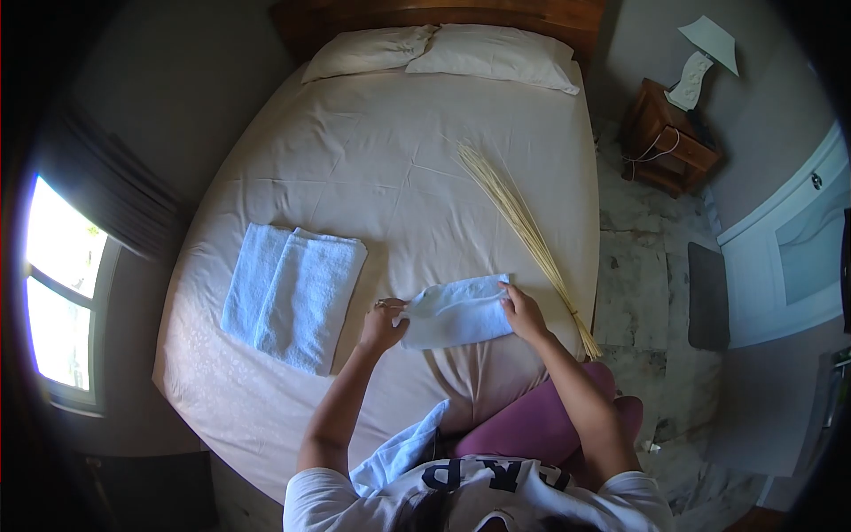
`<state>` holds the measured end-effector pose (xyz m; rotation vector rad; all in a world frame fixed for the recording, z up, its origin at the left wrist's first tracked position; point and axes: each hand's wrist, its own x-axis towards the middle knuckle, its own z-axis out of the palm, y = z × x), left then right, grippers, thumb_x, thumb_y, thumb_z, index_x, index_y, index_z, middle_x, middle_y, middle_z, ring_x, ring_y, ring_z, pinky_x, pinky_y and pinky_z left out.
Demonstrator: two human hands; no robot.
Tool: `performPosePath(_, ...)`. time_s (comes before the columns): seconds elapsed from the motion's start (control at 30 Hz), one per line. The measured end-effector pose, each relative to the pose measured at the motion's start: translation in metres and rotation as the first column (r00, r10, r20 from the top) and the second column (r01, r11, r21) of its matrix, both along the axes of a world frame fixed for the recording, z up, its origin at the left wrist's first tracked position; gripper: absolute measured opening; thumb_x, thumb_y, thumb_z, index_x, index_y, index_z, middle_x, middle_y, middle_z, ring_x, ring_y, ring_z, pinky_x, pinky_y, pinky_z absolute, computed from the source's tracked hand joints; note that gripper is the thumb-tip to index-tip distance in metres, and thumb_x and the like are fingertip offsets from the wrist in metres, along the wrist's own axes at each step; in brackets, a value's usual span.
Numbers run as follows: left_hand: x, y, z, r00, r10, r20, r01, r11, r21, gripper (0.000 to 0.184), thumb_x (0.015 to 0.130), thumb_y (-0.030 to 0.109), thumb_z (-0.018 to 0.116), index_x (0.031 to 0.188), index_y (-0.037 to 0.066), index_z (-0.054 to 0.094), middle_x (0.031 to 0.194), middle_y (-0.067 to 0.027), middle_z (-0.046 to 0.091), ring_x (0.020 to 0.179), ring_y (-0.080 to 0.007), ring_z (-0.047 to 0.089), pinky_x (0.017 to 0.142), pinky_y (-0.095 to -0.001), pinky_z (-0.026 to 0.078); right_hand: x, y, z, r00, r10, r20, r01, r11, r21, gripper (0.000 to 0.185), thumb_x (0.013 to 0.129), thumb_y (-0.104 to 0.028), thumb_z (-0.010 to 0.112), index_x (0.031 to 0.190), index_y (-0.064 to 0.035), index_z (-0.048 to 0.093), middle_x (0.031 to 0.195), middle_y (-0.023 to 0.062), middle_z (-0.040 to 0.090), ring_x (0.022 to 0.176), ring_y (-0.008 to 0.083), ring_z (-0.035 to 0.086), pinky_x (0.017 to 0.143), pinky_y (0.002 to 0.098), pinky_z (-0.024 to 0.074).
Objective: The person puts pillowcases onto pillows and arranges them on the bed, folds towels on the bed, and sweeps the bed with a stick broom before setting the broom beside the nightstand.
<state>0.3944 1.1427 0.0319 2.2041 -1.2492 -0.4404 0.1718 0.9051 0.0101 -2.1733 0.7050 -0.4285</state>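
A small light-blue towel (456, 312), folded into a long rectangle, is spread just above the bed in front of me or rests on it; I cannot tell which. My left hand (384, 324) grips its left end, with a ring on one finger. At the other end, my right hand (523, 312) pinches the upper right corner between thumb and fingers. To the left lies a larger folded light-blue towel (297, 297), its layers stacked flat. Another blue cloth (403, 452) is bunched beside my lap.
The bed (355, 168) has a beige sheet and two pillows (492, 58) at the wooden headboard. A straw broom (523, 222) lies along its right side. Beyond stand a wooden nightstand (665, 142) with a lamp (696, 71), and a white door (798, 248). A window (66, 293) is at left.
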Motion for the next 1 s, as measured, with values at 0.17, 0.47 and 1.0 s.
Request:
performPosePath(0.17, -0.005, -0.015, -0.003, 0.993, 0.110, -0.049, -0.115, 0.986, -0.117, 0.030, 0.070, 0.003, 0.059, 0.098, 0.006, 0.067, 0.094, -0.0158, 0.063, 0.084, -0.0295, 0.061, 0.078, -0.0361, 0.048, 0.013, -0.011, -0.003, 0.995, -0.088, 0.035, 0.089, 0.996, -0.009, 0.021, 0.086, -0.018, 0.052, 0.102, -0.0044, 0.054, 0.086, 0.0204, 0.061, 0.080, 0.0385, 0.058, 0.069, 0.0446, 0.0450)
performPosePath(0.47, -0.006, -0.043, 0.005, 0.875, 0.388, 0.290, -0.355, 0.921, -0.161, 0.035, 0.072, 0.003, 0.056, 0.107, 0.006, 0.058, 0.101, -0.0157, 0.059, 0.094, -0.0336, 0.055, 0.082, -0.0419, 0.044, 0.035, -0.012, -0.004, 0.945, -0.325, 0.029, 0.326, 0.935, -0.137, 0.029, 0.078, -0.016, 0.065, 0.095, -0.0041, 0.046, 0.090, 0.0129, 0.055, 0.078, 0.0362, 0.057, 0.066, 0.0444, 0.0449)
performPosePath(1.0, 0.017, -0.090, 0.001, 0.830, 0.031, -0.556, -0.039, 0.999, -0.003, 0.035, 0.076, 0.021, 0.067, 0.104, 0.005, 0.052, 0.082, -0.0092, 0.059, 0.082, -0.0213, 0.059, 0.072, -0.0332, 0.047, 0.056, 0.099, -0.032, 0.785, -0.618, 0.045, 0.351, 0.504, 0.789, 0.017, 0.081, -0.017, 0.064, 0.087, -0.0077, 0.052, 0.067, 0.0024, 0.053, 0.052, 0.0107, 0.050, 0.043, 0.0243, 0.0398)
